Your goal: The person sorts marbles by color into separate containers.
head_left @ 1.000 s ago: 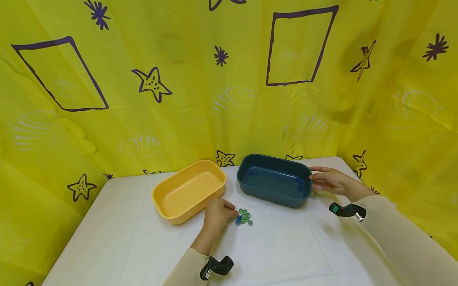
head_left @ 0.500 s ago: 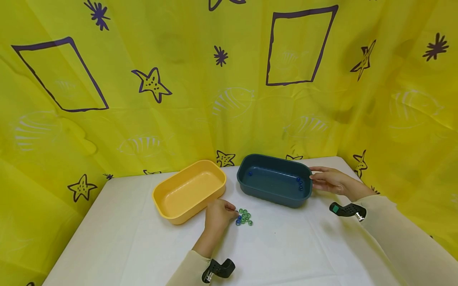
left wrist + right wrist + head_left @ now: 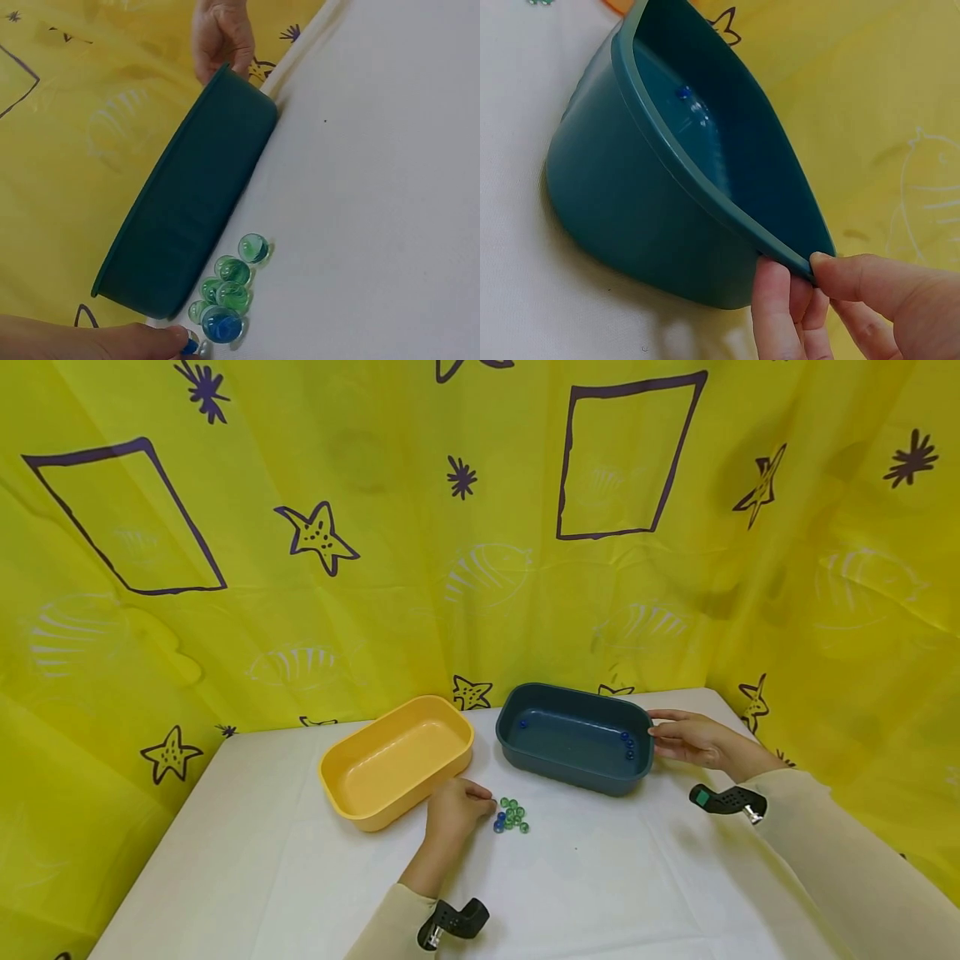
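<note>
My left hand (image 3: 452,816) is low over the white table beside a cluster of glass marbles. Its fingertips pinch a blue marble (image 3: 191,343), which the finger partly hides in the left wrist view. Several green marbles (image 3: 514,811) lie just right of the fingertips, with blue marbles (image 3: 499,822) at their near left edge. With thumb and fingers, my right hand (image 3: 693,743) grips the right-end rim of a dark teal tub (image 3: 573,774). Inside that tub are several dark blue marbles (image 3: 627,746) at the right and one blue marble (image 3: 522,724) at the left.
A yellow tub (image 3: 390,814) stands behind and left of my left hand, with bare floor showing inside. White cloth covers the table (image 3: 600,885). A yellow patterned curtain (image 3: 405,527) closes off the back and sides.
The single blue marble at the left of the teal tub has shifted slightly left. My left hand has barely moved beside the cluster; my right hand keeps its grip on the rim.
</note>
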Demonstrator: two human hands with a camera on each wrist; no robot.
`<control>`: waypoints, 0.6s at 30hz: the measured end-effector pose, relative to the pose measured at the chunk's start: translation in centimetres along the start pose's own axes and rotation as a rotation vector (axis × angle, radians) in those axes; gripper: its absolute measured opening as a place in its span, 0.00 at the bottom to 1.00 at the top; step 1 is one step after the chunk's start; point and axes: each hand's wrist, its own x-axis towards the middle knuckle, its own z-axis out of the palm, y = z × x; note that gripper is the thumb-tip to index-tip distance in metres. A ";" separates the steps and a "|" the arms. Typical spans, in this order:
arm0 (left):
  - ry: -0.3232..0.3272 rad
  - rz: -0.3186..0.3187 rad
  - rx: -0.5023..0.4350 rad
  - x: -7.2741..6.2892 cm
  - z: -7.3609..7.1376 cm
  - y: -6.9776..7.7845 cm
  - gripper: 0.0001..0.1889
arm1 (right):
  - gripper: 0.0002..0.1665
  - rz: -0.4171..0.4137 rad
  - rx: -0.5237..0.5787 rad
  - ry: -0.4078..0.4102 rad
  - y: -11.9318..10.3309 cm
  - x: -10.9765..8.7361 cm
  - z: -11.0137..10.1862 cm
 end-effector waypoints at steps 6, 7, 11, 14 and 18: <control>-0.075 -0.073 -0.252 0.4 -0.5 -0.7 0.05 | 0.23 0.010 -0.034 0.008 -0.4 0.0 0.2; -0.088 -0.098 -0.302 0.5 -0.5 -0.8 0.06 | 0.25 0.013 -0.037 0.006 -0.5 0.0 0.2; -0.142 -0.223 -0.492 0.8 -0.9 -0.6 0.09 | 0.33 0.027 -0.036 -0.003 -0.8 0.0 0.3; -0.167 -0.267 -0.556 0.8 -1.1 -0.3 0.10 | 0.32 0.042 -0.036 -0.013 -1.0 0.0 0.3; -0.197 -0.283 -0.614 0.7 -1.3 0.2 0.11 | 0.19 0.057 -0.032 -0.034 -1.2 0.1 0.0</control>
